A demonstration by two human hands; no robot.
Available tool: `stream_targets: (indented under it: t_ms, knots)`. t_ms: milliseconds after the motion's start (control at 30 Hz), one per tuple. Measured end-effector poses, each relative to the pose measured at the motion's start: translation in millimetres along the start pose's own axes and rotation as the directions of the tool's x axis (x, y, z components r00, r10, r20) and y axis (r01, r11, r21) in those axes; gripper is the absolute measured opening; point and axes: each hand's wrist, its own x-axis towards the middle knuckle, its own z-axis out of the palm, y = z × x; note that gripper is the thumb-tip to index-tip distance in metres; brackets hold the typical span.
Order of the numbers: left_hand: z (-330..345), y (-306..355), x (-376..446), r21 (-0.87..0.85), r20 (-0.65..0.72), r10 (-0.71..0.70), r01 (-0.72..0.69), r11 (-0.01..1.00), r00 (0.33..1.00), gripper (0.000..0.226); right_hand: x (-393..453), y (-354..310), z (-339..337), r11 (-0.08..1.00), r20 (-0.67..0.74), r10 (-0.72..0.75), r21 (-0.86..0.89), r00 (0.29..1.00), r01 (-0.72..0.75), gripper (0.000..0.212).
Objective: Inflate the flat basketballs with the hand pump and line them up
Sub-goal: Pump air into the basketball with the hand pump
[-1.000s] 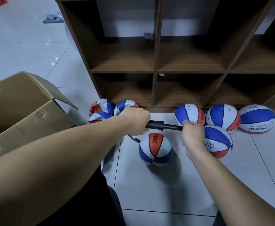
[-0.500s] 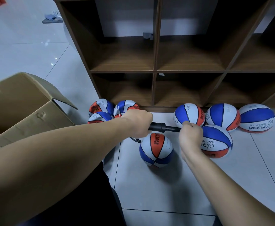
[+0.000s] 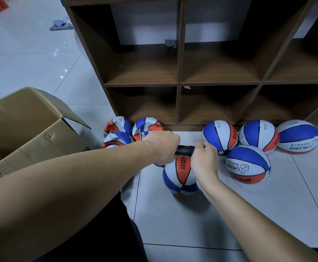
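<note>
Dark wooden shelf unit with open compartments, standing on white tiled floor. At left, 1 open cardboard box. Far behind, grey cloth lying on tiles.

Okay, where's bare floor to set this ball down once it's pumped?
Bare tiles lie right of the ball under the pump, below the four round balls. Crowded: the flat balls between cardboard box and shelf.

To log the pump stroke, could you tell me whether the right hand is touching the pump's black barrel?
Touching: the head view shows the right hand pressed against the end of the black barrel, no gap between them.
</note>
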Motion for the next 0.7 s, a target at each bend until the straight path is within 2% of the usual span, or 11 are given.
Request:
stream_targets:
  t_ms: [300,500,600,700]
  knots:
    - [1.8,1.2,3.6,-0.074,-0.021,0.028,-0.029,0.997,0.999,0.016,13.7,-3.3,-17.9,1.000,0.074,0.014,-0.026,0.997,-0.012,0.031]
    - [0.6,-18.3,5.0,-0.085,0.004,0.003,-0.002,0.996,1.000,0.013,34.9,-2.3,-46.4,0.997,-0.045,0.040,-0.059,0.998,-0.042,0.029]
    - [-2.7,-37.3,4.7,-0.109,0.060,-0.017,0.024,0.994,0.998,0.026,44.6,-1.6,-59.4,0.996,-0.062,0.049,-0.068,0.997,-0.053,0.026]
    - [-2.3,-44.8,3.8,-0.100,0.077,-0.029,0.037,0.994,0.997,0.030,44.4,2.5,-60.7,0.996,-0.060,0.049,-0.069,0.997,-0.053,0.028]
